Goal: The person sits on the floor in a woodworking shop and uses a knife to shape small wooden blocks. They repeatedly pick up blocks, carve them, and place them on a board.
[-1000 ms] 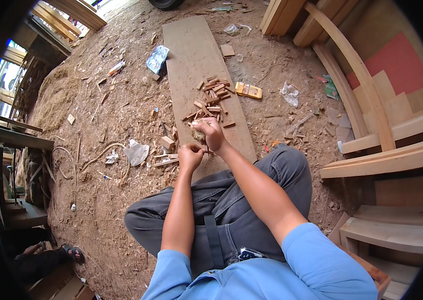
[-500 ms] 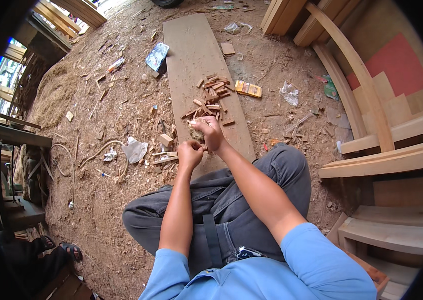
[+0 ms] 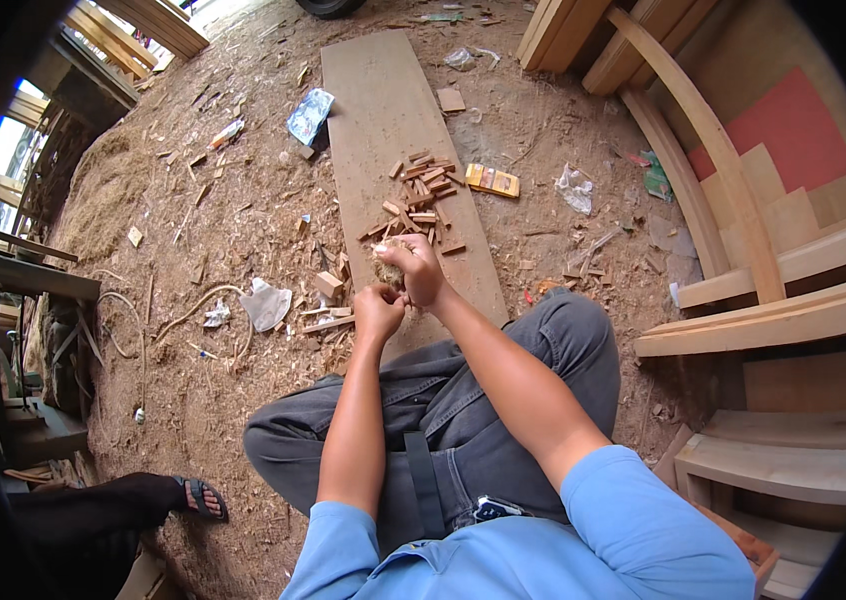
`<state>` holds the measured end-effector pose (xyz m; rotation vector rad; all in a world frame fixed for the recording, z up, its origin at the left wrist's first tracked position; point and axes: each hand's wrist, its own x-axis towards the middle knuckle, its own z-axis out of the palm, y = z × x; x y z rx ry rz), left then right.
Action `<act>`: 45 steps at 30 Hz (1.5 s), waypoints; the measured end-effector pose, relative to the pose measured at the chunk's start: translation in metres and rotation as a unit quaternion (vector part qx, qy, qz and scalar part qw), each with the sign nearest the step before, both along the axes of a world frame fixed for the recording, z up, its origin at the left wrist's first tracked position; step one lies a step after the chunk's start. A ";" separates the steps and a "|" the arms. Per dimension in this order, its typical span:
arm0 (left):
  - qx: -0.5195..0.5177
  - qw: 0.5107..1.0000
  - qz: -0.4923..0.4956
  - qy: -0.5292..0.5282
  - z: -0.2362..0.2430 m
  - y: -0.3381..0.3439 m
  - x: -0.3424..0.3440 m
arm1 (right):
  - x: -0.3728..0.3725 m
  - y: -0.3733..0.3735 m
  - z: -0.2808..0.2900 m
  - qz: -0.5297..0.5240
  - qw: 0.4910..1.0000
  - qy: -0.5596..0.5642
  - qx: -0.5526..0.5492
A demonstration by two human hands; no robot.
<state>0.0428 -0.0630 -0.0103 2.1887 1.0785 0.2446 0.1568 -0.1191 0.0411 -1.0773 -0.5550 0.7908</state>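
My right hand (image 3: 422, 270) is closed around a tan, fibrous clump (image 3: 389, 270), which bulges out on the left side of the fist. Just below it, my left hand (image 3: 380, 308) has its fingers pinched together against the lower end of the clump; whatever they grip is too small to make out. Both hands are over the near part of a long flat wooden board (image 3: 373, 110) lying on the ground in front of my crossed legs. Past my hands, a loose heap of small reddish-brown wood blocks (image 3: 426, 195) lies on the board.
A yellow packet (image 3: 493, 180) lies at the board's right edge, a blue-silver packet (image 3: 311, 116) at its left. Wood scraps, a pale rope (image 3: 193, 309) and plastic litter cover the sawdust ground. Curved wooden frames (image 3: 763, 315) stand right. Someone's sandalled foot (image 3: 205, 499) is lower left.
My hands stay nearly in place, with the right still around the clump. At the lower left, the other person's leg and sandalled foot have moved further right into view.
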 end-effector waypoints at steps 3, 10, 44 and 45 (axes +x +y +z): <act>-0.023 1.000 0.002 -0.019 0.001 0.001 0.001 | 0.003 -0.002 0.001 0.024 1.000 0.015 0.006; 0.000 1.000 0.014 0.008 -0.009 0.002 -0.001 | 0.000 -0.001 -0.007 0.042 0.998 -0.039 -0.034; -0.081 0.996 0.030 -0.025 -0.013 0.006 -0.002 | 0.004 -0.001 0.002 0.013 0.999 0.027 -0.039; -0.071 0.997 0.019 -0.018 -0.012 0.006 -0.003 | 0.004 0.000 0.001 0.007 0.997 0.057 -0.054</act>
